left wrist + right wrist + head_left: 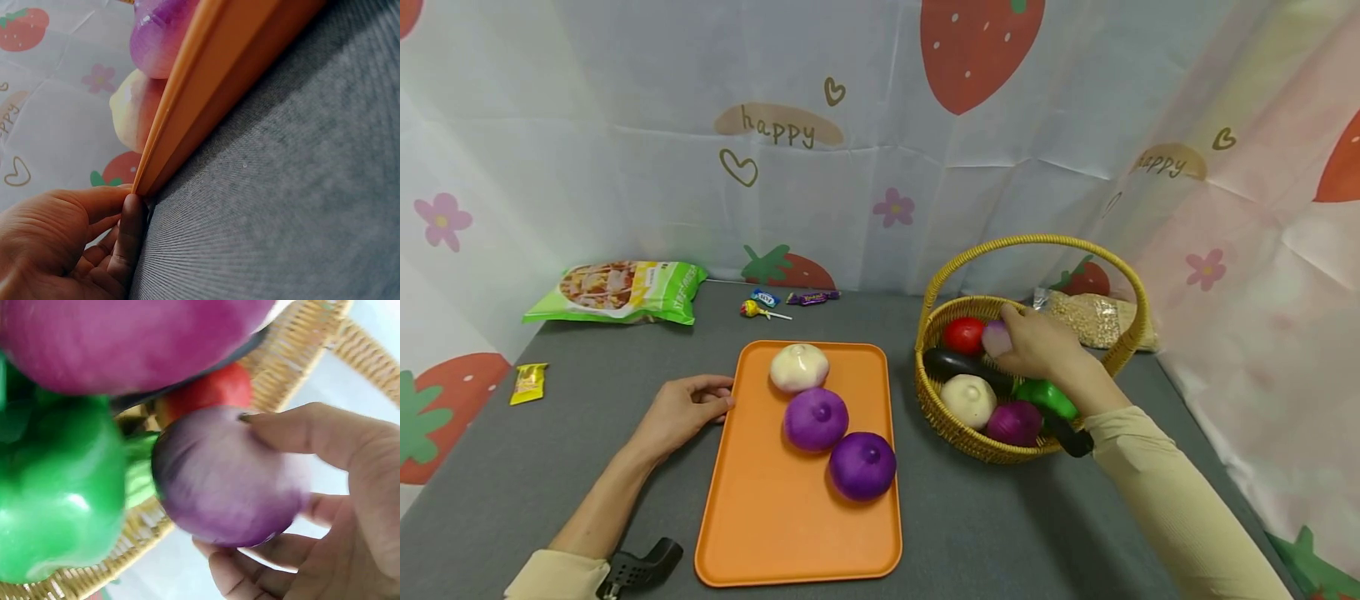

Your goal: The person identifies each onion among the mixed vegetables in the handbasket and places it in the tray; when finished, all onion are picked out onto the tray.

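Note:
My left hand [688, 408] pinches the left rim of an orange tray [797, 542] between thumb and finger; the left wrist view shows the fingertips at the tray's corner [150, 181]. A white onion [799, 367] and two purple onions [816, 419] lie on the tray. Inside a wicker basket [951, 429], my right hand [1037, 342] grips a purple-and-white round vegetable [225, 478], thumb on top and fingers beneath. Around it in the basket are a red tomato [964, 336], an eggplant [966, 367], another white onion [968, 402], a purple onion [1015, 423] and a green pepper [1047, 398].
The basket's tall handle [1037, 239] arches over the right hand. Behind the basket lies a bag of grains [1093, 318]. A green snack bag [625, 292], a lollipop [752, 309], small candies [812, 298] and a yellow packet [529, 383] lie at the back and left.

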A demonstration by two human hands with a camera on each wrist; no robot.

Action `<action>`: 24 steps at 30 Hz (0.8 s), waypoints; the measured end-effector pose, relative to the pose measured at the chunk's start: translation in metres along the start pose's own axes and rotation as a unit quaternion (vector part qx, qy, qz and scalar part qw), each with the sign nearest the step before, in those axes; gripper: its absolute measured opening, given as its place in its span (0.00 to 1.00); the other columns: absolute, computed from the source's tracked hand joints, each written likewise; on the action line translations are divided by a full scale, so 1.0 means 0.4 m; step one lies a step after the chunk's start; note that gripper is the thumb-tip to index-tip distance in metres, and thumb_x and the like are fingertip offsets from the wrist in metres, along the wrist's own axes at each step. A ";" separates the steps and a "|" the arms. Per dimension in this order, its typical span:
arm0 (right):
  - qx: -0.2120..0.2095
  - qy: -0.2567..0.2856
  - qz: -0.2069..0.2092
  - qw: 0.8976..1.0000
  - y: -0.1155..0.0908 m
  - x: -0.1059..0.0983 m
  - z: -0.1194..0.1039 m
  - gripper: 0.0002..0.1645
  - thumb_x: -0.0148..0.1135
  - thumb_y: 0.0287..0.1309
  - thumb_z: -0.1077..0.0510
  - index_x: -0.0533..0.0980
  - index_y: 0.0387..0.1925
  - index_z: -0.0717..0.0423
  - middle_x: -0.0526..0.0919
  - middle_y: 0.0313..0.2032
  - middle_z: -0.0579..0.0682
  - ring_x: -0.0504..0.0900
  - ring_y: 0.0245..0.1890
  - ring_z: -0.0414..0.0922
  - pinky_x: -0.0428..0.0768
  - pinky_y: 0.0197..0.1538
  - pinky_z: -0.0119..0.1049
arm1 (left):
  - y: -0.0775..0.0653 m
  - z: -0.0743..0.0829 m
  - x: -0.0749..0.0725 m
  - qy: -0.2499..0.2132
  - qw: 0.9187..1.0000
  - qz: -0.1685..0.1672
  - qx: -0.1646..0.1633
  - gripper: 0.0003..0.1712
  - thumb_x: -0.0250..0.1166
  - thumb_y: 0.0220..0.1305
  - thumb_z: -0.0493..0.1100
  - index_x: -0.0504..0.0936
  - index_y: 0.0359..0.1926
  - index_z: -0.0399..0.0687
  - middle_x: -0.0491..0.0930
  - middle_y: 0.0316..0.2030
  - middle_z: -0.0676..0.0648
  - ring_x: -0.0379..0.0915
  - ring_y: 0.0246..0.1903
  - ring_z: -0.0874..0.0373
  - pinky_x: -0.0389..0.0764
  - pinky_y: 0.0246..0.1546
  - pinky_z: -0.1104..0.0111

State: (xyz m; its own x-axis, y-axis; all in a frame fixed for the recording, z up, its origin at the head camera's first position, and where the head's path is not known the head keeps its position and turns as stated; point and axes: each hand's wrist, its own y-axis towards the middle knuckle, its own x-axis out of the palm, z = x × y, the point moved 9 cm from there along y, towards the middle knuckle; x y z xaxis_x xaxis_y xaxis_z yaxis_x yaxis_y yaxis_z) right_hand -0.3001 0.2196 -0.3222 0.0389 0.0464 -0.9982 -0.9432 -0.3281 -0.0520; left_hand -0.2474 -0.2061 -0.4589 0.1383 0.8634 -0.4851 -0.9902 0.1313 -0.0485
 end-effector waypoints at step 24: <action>-0.197 0.075 0.165 0.964 -0.289 -0.051 -0.339 0.39 0.66 0.49 0.46 0.69 0.66 0.41 0.74 0.55 0.51 0.79 0.45 0.44 0.83 0.43 0.38 | 0.001 0.002 -0.002 0.009 1.000 0.001 -0.001 0.23 0.63 0.67 0.42 0.77 0.59 0.34 0.83 0.43 0.37 0.78 0.32 0.69 0.82 0.33 0.74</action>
State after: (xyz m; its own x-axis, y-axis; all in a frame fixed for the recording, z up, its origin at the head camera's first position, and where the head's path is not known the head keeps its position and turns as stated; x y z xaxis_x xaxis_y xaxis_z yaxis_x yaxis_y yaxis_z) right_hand -0.1471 0.1286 -0.2999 -0.1676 -0.2491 -0.9539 -0.7153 -0.6351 0.2915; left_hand -0.2477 -0.2062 -0.4578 0.1351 0.8554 -0.5001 -0.9906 0.1275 -0.0495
